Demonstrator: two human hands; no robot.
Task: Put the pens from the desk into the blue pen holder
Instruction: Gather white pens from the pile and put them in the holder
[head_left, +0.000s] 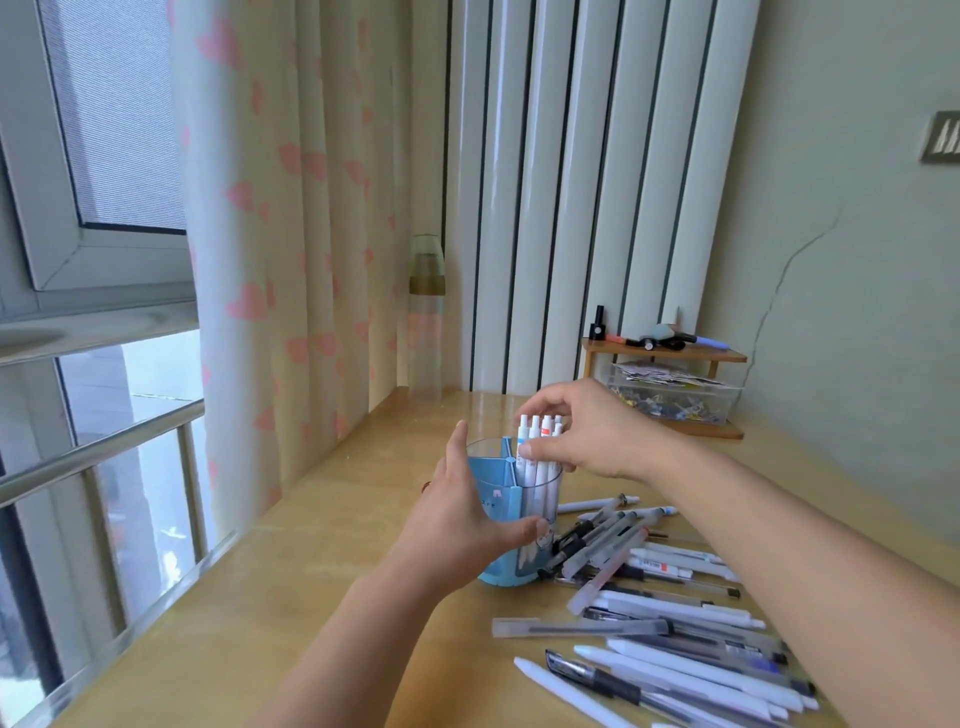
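Currently we're working at the desk (332, 597), mid-load: a batch is going into the blue pen holder (501, 525), which is standing near the desk's middle, just left of the loose pens (670, 618). That pile is sprawling across the near-right of the desk, its far end touching or nearly touching the holder's base, so by our read most of the job is still ahead. Our left hand (467, 514) is wrapping the holder's near-left side, thumb across the clear front wall, steadying it. Our right hand (582, 441) is reaching in from the right, fingers curled over a bunch of white pens (537, 457) standing upright in the holder's right compartment, thumb pressing their barrels. We can't tell whether the tips are bottomed out yet.

Next move, as we judge it: letting that bunch settle, releasing, then reaching right and near for another handful while the left keeps the holder from tipping.
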